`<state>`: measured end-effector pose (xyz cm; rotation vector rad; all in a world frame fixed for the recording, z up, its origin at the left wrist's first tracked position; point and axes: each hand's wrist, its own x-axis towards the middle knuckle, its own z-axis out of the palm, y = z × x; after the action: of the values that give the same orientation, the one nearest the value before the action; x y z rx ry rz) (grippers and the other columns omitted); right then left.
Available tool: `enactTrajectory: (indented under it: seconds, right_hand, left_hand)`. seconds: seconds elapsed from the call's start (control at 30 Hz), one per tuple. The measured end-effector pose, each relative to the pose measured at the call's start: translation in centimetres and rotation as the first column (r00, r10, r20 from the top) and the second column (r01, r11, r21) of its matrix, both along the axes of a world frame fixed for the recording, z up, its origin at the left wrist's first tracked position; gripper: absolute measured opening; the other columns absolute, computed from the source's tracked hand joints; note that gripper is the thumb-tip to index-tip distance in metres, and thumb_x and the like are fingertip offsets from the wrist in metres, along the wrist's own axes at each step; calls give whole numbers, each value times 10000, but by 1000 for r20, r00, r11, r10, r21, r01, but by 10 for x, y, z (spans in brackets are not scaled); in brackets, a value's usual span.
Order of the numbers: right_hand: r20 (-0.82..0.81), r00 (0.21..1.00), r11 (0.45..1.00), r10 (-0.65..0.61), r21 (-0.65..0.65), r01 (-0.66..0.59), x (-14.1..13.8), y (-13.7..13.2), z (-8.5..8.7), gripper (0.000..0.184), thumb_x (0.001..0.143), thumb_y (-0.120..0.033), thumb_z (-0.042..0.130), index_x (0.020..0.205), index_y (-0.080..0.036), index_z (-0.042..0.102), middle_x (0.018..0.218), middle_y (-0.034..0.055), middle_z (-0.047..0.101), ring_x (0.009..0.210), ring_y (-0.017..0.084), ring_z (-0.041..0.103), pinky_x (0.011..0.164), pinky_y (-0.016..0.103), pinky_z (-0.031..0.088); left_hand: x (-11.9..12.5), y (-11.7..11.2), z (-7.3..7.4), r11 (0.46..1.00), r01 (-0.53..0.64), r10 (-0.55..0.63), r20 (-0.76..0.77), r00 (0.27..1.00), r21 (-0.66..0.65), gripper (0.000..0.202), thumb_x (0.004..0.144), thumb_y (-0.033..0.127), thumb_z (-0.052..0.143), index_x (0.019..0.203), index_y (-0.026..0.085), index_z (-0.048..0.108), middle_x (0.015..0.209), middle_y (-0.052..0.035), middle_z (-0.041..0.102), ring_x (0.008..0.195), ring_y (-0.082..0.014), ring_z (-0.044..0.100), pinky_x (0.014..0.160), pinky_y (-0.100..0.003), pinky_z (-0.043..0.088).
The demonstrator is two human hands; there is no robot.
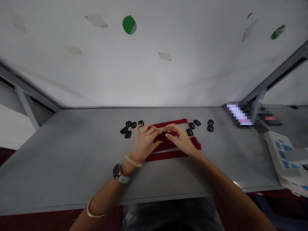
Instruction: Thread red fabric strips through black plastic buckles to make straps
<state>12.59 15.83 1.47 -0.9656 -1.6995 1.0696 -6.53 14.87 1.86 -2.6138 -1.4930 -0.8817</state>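
Note:
Between my fingertips is a black slider buckle [162,136], with red showing through its slots. My left hand [147,140] is closed on its left side, thumb and fingers pinching. From the other side my right hand [179,137] pinches at the buckle's right edge; whether it grips the buckle or the strap there is partly hidden. Several red webbing straps lie beneath and around both hands, among them a far strap [172,123] and a near strap [166,156]. Their middle parts are covered by my fingers.
Loose black buckles lie in a left group [128,134] and a right group [192,125], with two more buckles [210,125] farther right. A lit phone [240,115] rests at the back right. A white and blue box [280,150] stands by the right edge of the grey table [72,154].

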Motion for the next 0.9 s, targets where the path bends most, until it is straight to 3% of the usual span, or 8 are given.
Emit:
enactTrajectory:
  seconds: [0.17,0.33,0.43,0.57,0.67,0.77,0.9]
  right_hand:
    - [360,923,917,-138,398,-18,2,2,-3,172,826,-251,714,989,-266,664,1057,52,728,1157,285,566,1008,509,355]
    - [409,874,811,-262,585,-31,2,0,-4,119,839,-268,696,955,-244,684,1124,68,705,1159,283,541,970,479,359]
    - [353,914,794,-201,605,-59,-1,-7,3,101,849,-296,687,928,-238,661,1108,57,712,1187,266,545,996,465,367]
    - [350,933,787,-85,597,-152,-5,-14,7,113,890,-299,655,985,-239,640,1039,34,735,1135,219,603,1100,483,282]
    - [375,917,769,-136,623,-141,-4,-11,4,148,859,-352,704,952,-242,672,908,18,743,1040,228,611,1054,484,295]
    - [350,909,779,-225,625,-48,-1,-7,4,75,854,-309,716,903,-254,702,785,-8,736,1012,239,585,959,449,322]
    - [346,893,808,-289,588,33,-1,-5,4,52,901,-217,647,893,-252,684,802,-18,743,1004,228,582,938,441,307]
  left_hand:
    - [0,1,-2,998,-53,53,-1,999,41,265,775,291,773,1031,254,713,978,-57,735,1064,-311,578,1003,-555,270]
    - [0,0,-3,998,-25,28,-39,999,58,247,779,238,751,1022,230,709,967,-63,733,1047,-302,581,995,-548,269]
    - [1,1,-5,1000,-15,17,-79,997,26,190,792,158,693,969,224,710,929,-55,732,1038,-304,584,984,-565,264]
    - [2,2,-7,999,-29,26,-80,996,-37,242,779,81,631,954,227,712,920,-56,729,1030,-302,583,953,-566,283]
    - [2,2,-6,998,-42,41,-30,999,-42,284,773,106,656,1016,241,715,973,-60,730,1038,-297,580,959,-552,288]
    - [1,3,-5,999,-50,50,16,999,19,265,789,197,700,1048,251,718,968,-56,728,1020,-288,585,973,-532,284]
    - [2,2,-4,994,-64,60,44,997,90,278,776,207,721,1051,251,714,964,-46,731,1011,-281,587,962,-504,294]
